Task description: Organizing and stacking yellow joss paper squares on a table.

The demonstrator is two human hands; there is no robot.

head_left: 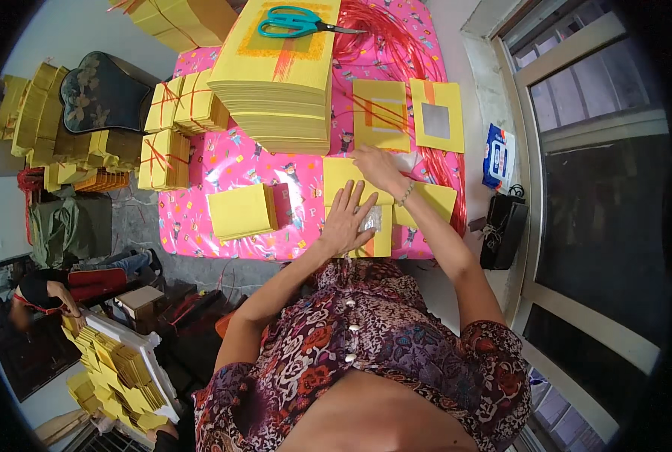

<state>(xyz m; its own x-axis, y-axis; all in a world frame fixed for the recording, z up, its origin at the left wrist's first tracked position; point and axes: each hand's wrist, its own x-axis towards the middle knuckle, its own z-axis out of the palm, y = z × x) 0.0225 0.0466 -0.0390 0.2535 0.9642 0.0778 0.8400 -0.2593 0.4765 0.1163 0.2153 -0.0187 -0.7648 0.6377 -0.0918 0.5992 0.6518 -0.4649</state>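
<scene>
My left hand lies flat with fingers spread on a yellow joss paper sheet at the table's near edge. Beside its thumb shows a shiny silver patch. Just beyond, my right hand has its fingers bent over the far edge of an upper yellow joss paper piece; its fingertips are partly hidden. Another yellow piece sticks out under my right forearm. Farther off lie two sheets, one with a grey-silver square, the other with an orange print.
A tall yellow paper stack bears teal-handled scissors. Red plastic strings spread over the pink table cover. Left are a short stack and tied bundles. Another person handles yellow paper at lower left. A window stands right.
</scene>
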